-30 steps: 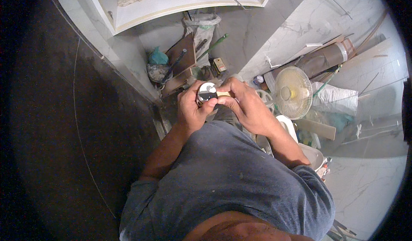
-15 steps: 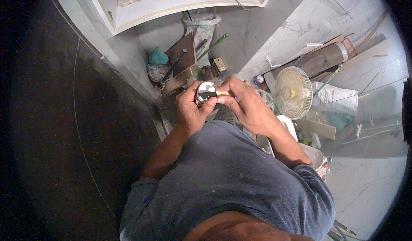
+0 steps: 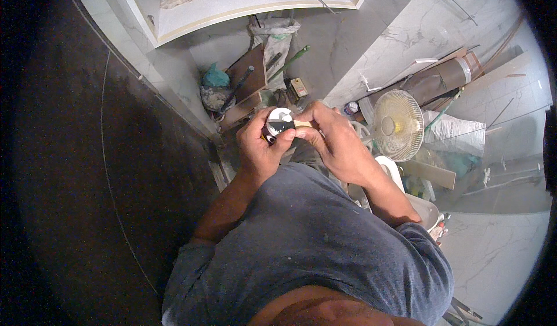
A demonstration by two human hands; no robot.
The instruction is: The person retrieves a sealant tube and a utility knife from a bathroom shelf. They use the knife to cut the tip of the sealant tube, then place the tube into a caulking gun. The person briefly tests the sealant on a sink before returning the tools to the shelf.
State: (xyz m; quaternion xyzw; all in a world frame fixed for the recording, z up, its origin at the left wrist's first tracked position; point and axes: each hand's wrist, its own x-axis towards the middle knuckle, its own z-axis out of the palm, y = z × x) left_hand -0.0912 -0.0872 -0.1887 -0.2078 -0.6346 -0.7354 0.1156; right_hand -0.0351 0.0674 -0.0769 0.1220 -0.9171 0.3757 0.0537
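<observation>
My left hand is wrapped round a small round white-and-black object. Its thumb presses on the near side, beside a dark patch with white specks. From that dark part a narrow pale yellow piece runs rightward, pinched between the thumb and forefinger of my right hand. Whether this piece is a strip or a handle I cannot tell, as the fingers cover much of it. Both hands are close together, held out in front of my grey shirt.
A white-framed shelf with tools and a cloth spans the far side. Below it stand a white sack, boards and a small box. On the right are a fan, a wrapped roll and planks against the marbled wall.
The hands stay nearly in place with the same grips. The round object has tilted slightly, showing more of its left edge. The view has shifted a little.
</observation>
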